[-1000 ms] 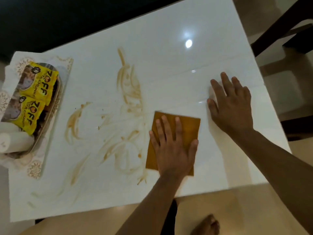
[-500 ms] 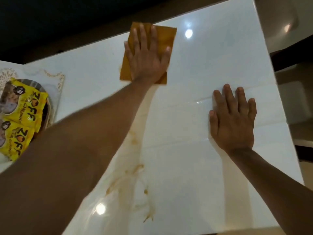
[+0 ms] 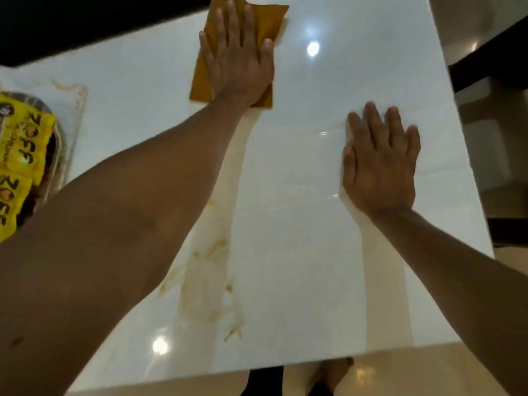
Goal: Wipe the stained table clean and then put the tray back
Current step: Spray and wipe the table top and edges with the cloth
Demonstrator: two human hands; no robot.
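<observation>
Head view: my left hand [image 3: 237, 55] lies flat, fingers spread, pressing the orange cloth [image 3: 274, 21] at the table's [image 3: 314, 252] far edge; my right hand [image 3: 378, 164] rests open, gripping nothing. The cloth's long axis runs away from me. Brown smears [image 3: 208, 281] remain near; overlapping, evenly pressed strokes advised. The tray [image 3: 61, 144] sits far left.

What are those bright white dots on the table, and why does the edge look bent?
Head view: the dots are ceiling lights mirrored in the glossy table; the wide-angle lens skews its edges; the left hand on the cloth is slightly blurred.
</observation>
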